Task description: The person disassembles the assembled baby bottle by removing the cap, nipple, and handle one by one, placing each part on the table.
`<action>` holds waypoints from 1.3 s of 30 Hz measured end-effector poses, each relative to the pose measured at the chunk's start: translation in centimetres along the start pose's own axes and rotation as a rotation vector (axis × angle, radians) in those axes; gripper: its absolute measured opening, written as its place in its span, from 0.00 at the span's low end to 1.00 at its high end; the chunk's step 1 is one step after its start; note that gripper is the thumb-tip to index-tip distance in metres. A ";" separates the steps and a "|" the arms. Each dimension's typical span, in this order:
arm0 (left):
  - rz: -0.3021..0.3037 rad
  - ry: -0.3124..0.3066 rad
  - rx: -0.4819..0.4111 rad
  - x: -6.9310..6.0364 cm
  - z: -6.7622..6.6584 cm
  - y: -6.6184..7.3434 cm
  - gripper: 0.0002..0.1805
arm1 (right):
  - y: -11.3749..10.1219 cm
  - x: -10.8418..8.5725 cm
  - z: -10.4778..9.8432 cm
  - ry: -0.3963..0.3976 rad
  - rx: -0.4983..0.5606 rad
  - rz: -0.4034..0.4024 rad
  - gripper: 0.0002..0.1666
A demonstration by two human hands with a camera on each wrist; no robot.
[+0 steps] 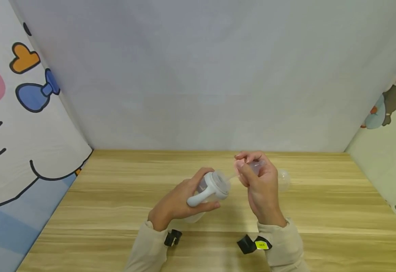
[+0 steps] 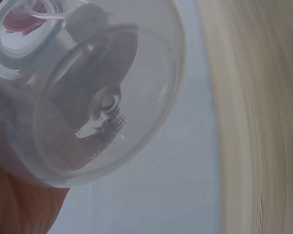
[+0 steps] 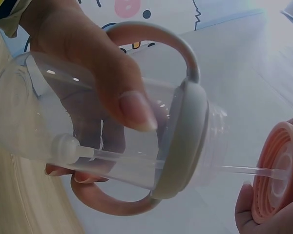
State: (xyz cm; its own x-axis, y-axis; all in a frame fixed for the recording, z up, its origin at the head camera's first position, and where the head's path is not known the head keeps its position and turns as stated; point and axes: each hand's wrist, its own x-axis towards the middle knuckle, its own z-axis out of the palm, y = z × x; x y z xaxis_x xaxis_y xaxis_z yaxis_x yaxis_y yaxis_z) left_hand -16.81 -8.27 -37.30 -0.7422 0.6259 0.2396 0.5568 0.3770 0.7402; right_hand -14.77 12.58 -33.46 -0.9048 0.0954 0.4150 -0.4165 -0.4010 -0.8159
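Observation:
My left hand (image 1: 181,198) grips a clear sippy bottle (image 3: 49,112) round its body, tilted with its mouth toward the right hand. A pale grey ring with two looped handles (image 3: 185,141) sits about the bottle's neck. In my right hand (image 1: 264,190) I hold a pink screw lid (image 3: 271,175), apart from the mouth. From the lid's underside a thin straw (image 3: 239,170) runs through the mouth. Its weighted end (image 3: 66,148) lies inside the bottle. The left wrist view shows the bottle's clear base (image 2: 141,131) close up.
On the wooden table (image 1: 116,181), just right of the right hand, lies a clear dome-shaped cover (image 1: 284,179), partly hidden by that hand. A pale cloth wall (image 1: 211,94) rises behind the table. Cartoon-printed panels stand at both sides.

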 end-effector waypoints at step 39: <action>-0.088 0.000 -0.021 -0.3 -0.4 0.1 0.39 | -1.4 0.3 -0.7 0.015 -0.059 -0.022 0.15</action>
State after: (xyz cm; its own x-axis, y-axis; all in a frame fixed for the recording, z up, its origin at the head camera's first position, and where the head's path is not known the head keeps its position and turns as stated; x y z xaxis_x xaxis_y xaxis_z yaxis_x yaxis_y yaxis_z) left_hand -16.72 -8.65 -37.09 -0.7878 0.5912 0.1727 0.4814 0.4161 0.7715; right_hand -14.47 13.82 -32.45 -0.8964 0.1175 0.4275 -0.4405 -0.3444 -0.8291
